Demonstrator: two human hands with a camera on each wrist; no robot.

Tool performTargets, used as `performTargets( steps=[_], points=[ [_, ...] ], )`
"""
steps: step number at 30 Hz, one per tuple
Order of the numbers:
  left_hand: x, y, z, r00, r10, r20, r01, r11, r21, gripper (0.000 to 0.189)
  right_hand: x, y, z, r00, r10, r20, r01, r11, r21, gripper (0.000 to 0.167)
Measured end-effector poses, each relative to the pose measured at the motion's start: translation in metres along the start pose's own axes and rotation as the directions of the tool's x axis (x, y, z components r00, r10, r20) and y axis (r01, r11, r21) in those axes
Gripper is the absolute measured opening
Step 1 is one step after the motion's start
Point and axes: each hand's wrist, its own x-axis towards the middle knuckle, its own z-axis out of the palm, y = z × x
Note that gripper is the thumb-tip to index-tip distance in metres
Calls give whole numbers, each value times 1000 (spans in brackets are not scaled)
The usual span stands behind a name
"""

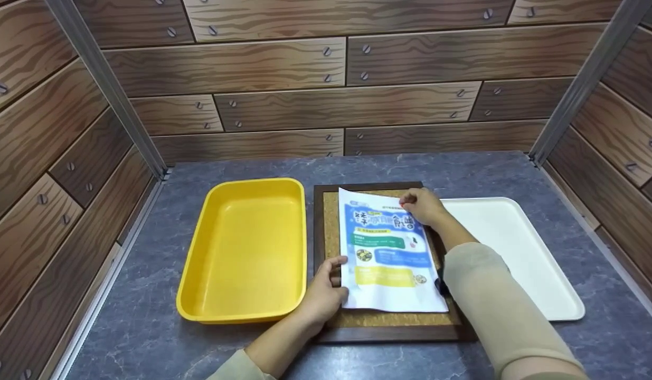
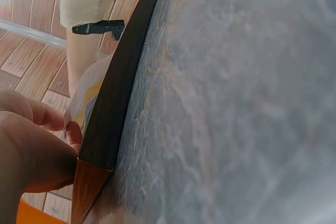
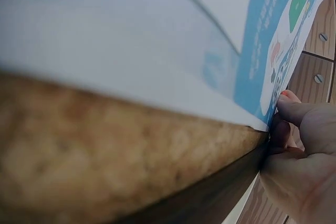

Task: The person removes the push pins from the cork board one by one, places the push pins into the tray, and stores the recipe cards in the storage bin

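Note:
A printed paper sheet (image 1: 386,298) in blue, green and yellow lies over a cork board (image 1: 331,227) with a dark wooden frame. My right hand (image 1: 425,207) is at the sheet's top right corner, pinching a small red push pin (image 1: 403,204) there. In the right wrist view the pin's red tip (image 3: 286,93) shows beside the thumb, the rest hidden by the fingers. At the sheet's lower left edge, my left hand (image 1: 321,293) grips the paper between thumb and curled fingers. From the left wrist, those fingertips (image 2: 73,132) appear just over the board's dark frame (image 2: 113,103).
Left of the board stands a yellow tub (image 1: 241,253). A white tray (image 1: 521,243) lies to the right, partly behind my right forearm. Wood-patterned walls (image 1: 283,68) enclose the grey marbled table (image 1: 151,264) at the back and sides.

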Motion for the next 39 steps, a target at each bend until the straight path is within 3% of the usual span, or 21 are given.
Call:
performTargets(
  steps=[18,28,39],
  points=[
    [0,0,1,1000,12,2,-12,1000,21,73,-2,3,2,1000,-3,-21,3,1000,-5,5],
    [-2,-1,1,1000,1,0,-1,1000,16,72,1,2,1,999,-45,-10,44,998,-36,6],
    [0,-1,1,1000,-5,-2,5,1000,25,72,-1,0,1,999,-35,-2,35,998,-48,5]
  ],
)
